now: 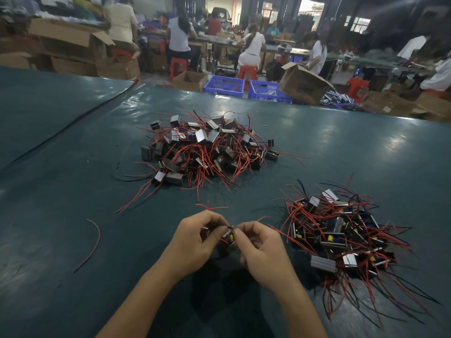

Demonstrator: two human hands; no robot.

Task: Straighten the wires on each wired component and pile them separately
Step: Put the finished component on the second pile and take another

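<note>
Hands (195, 236) (262, 247) pinch component (229, 236) over green workshop table (73, 167).

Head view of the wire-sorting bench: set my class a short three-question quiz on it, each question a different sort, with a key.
1. True or false: the left hand and right hand together pinch one wired component.
2. The loose red wire lies: A) left of the hands; B) in a crate; C) under an arm.
3. Fill in: components lie in ___ piles on the green table.
Key: 1 true; 2 A; 3 two, the far pile and the right pile.
</note>
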